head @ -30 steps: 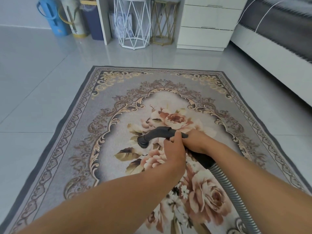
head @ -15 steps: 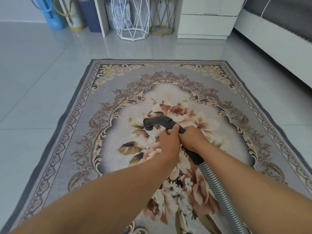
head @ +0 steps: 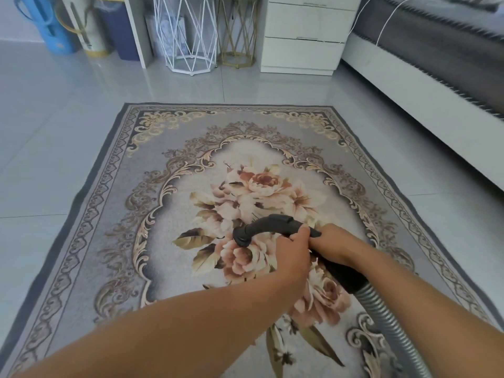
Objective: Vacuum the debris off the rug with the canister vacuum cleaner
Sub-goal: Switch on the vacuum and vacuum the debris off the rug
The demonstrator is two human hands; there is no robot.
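Note:
A grey rug (head: 169, 165) with gold scrollwork and a flower bouquet in its middle lies flat on the tiled floor. Over the bouquet I hold the black curved handle (head: 268, 224) of the vacuum hose; its open end points down and left, with no wand on it. My left hand (head: 293, 255) grips the handle from the near side, and my right hand (head: 331, 242) grips it just behind. A grey ribbed hose (head: 392, 326) runs from the handle to the lower right and out of view. The canister is not in view. I see no debris on the rug.
At the far wall stand a white wire stool (head: 188, 36), a gold wire stool (head: 237, 34), a white drawer unit (head: 302, 36), and blue and cream containers (head: 54, 25). A white bed frame (head: 414, 99) with grey bedding runs along the right side.
The view has tilted and pulled back, so the rug sits lower in frame. Both hands kept hold of the handle, which has shifted slightly toward me and to the right over the bouquet.

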